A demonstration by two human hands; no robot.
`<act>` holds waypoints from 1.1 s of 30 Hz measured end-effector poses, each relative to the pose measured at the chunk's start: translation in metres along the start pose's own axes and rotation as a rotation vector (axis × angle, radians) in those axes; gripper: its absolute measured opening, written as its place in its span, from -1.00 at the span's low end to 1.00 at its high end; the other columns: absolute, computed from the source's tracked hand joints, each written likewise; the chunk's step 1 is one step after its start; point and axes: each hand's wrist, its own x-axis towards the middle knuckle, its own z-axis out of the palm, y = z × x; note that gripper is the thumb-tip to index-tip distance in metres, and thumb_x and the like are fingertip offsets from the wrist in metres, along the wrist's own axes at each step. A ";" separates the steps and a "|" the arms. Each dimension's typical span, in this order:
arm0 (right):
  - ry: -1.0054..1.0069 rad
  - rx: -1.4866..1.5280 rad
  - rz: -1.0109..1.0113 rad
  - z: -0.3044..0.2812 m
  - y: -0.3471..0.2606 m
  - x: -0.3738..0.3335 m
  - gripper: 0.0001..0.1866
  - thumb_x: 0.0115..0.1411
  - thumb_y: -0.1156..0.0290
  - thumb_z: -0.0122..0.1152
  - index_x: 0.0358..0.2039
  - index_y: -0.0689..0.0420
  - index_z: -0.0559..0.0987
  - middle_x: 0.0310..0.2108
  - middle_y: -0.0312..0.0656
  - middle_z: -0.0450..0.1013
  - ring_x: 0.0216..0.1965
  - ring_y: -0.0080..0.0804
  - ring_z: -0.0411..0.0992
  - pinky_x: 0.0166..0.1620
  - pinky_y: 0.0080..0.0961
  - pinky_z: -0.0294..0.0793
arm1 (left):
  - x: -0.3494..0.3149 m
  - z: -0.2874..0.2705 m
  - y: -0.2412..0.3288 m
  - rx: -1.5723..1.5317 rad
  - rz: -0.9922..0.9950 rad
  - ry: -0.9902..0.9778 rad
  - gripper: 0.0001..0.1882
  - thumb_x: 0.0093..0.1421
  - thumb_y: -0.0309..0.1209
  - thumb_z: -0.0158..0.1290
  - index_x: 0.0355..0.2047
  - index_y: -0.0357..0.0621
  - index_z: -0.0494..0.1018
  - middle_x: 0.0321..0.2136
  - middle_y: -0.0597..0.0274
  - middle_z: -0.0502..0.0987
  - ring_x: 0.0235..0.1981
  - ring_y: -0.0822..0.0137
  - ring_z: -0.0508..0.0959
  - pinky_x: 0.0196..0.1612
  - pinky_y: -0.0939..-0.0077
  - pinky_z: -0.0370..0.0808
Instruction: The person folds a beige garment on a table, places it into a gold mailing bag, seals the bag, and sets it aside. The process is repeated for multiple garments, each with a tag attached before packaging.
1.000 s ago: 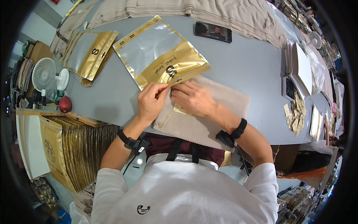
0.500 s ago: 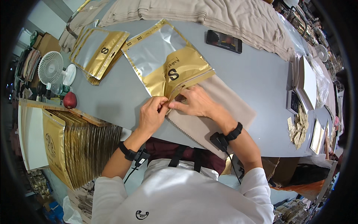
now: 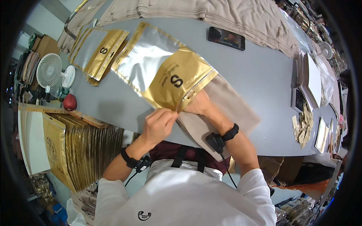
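Observation:
A gold and silver zip bag (image 3: 162,81) with a dark letter printed on it lies slanted on the table before me. My left hand (image 3: 160,122) pinches the near corner of its zip edge between thumb and fingers. My right hand (image 3: 198,103) reaches in at that same edge. Its fingers are hidden by the bag, and I cannot tell whether they are inside it or underneath. A folded beige cloth (image 3: 235,107) with a zigzag-cut edge lies under my right wrist and partly beneath the bag.
More gold bags (image 3: 96,56) lie stacked at the far left, near a white fan (image 3: 49,69) and a red fruit (image 3: 70,102). A box of upright gold bags (image 3: 56,147) stands left of me. Beige fabric (image 3: 241,19), a phone (image 3: 226,38) and tags (image 3: 302,126) lie beyond and right.
The bag has turned slightly and its printed front lies flatter. My right fingers, visible at its edge before, have slipped out of sight behind it. My left hand has moved a little right and nearer.

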 end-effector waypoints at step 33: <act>0.025 -0.386 -0.077 0.036 -0.011 -0.016 -0.43 0.22 -0.02 0.32 0.18 -0.04 0.57 0.17 -0.16 0.50 0.16 -0.07 0.45 0.19 -0.10 0.44 | -0.021 0.007 -0.003 -0.021 0.068 0.070 -0.79 0.08 -0.63 0.33 -0.27 -0.23 0.60 -0.37 0.10 0.62 -0.41 0.04 0.61 -0.32 0.26 0.57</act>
